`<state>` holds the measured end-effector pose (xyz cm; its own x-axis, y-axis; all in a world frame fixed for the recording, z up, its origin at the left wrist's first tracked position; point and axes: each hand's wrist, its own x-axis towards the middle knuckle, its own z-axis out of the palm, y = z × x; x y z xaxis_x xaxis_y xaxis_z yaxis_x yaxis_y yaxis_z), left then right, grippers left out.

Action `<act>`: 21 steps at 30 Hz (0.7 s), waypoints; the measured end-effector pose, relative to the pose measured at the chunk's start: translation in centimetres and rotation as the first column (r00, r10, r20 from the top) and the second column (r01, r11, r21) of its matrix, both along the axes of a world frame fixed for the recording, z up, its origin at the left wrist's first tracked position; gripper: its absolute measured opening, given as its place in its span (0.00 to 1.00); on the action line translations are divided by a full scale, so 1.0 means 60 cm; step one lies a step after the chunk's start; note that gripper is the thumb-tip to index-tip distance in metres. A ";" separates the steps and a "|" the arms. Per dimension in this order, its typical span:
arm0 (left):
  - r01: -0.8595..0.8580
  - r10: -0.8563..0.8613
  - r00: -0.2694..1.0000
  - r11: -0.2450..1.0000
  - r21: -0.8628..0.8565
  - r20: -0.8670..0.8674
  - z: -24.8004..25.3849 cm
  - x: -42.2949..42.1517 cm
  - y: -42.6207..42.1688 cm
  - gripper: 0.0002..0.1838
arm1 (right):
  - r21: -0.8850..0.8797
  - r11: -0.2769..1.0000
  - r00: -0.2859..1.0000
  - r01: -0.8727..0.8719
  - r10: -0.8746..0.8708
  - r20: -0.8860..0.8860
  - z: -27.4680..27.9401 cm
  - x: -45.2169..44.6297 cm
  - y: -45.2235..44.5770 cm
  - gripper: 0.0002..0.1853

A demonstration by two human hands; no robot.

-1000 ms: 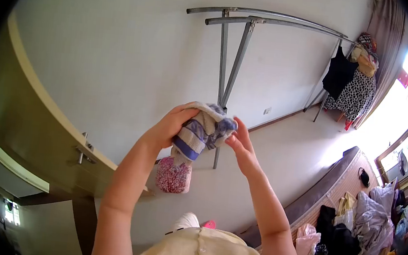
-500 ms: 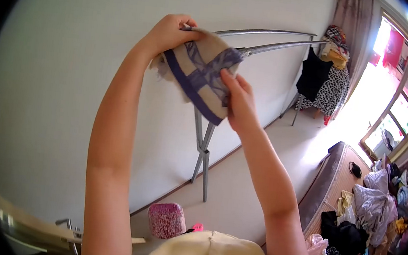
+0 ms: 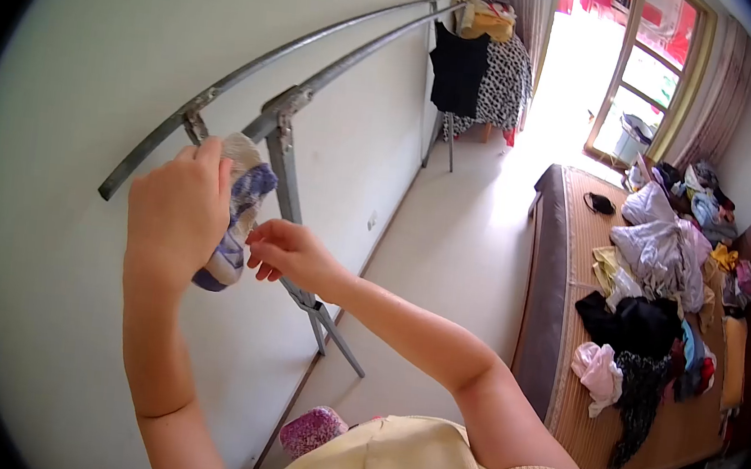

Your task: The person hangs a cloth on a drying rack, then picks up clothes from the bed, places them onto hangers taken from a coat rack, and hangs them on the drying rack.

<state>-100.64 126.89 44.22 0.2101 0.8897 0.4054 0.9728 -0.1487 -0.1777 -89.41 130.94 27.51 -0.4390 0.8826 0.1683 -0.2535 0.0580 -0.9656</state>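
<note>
The cloth (image 3: 242, 208), cream with blue-violet bands, is no longer being stretched between both hands as it was a half second ago; now it is hanging bunched, left of centre in the frame, from the left hand (image 3: 178, 202), which is clasping its upper part. The right hand (image 3: 292, 254) has been letting go, and its loosely curled fingers are hovering at the cloth's edge (whether the tips are touching, I cannot tell from here). The view is swinging round, too, so the metal rack (image 3: 290, 104) is showing its near end right behind the cloth. To me that is meaning the piece is being gathered and carried in one hand, not yet resting on a rail. As for brands or labels, I am finding no readable writing, neither on the cloth nor among the clothes (image 3: 658, 253) lying at right.
</note>
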 end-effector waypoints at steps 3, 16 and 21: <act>0.001 0.049 0.983 0.962 0.272 -0.179 -0.032 0.025 -0.004 0.19 | 0.015 0.999 0.998 -0.031 0.030 0.049 -0.054 0.032 -0.023 0.11; 0.920 -0.853 0.393 0.360 -0.157 0.344 -0.445 0.361 -0.090 0.20 | -0.230 0.828 0.852 0.512 -0.456 0.256 -0.238 0.481 -0.339 0.13; 0.724 -0.715 0.474 -0.017 -0.690 0.514 -0.638 0.470 -0.137 0.18 | -0.273 0.577 0.635 0.770 -0.651 0.415 -0.315 0.615 -0.507 0.12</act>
<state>-72.44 118.65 5.92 0.9468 0.1186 -0.2993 0.2643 -0.8171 0.5124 -52.49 100.52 8.59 0.3901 0.8782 -0.2767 -0.0568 -0.2770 -0.9592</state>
